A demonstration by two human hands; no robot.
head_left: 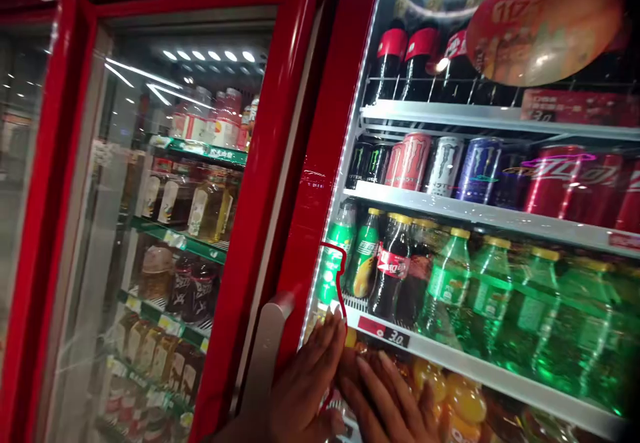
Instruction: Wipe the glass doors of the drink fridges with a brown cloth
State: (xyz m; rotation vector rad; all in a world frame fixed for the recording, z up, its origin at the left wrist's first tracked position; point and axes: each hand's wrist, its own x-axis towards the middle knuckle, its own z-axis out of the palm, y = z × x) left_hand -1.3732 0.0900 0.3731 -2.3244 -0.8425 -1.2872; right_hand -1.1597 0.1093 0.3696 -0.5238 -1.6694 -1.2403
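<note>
The left hand [305, 379], fingers flat and close together, and the right hand [387, 399], fingers a bit spread, are cut off at 6 o'clock by the fridge door [320, 163]. They hide part of a thin red line [339, 284]. Inside, green bottles [493, 279] stand at 4 o'clock, cans [480, 169] at 3.

Head view, close, tilted, facing drinks fridge [325, 143]

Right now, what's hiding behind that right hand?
Beside the right hand, orange-yellow bottles show inside the red fridge, below the green bottles. Whatever is straight behind the hand is covered, so I can't tell.
</note>
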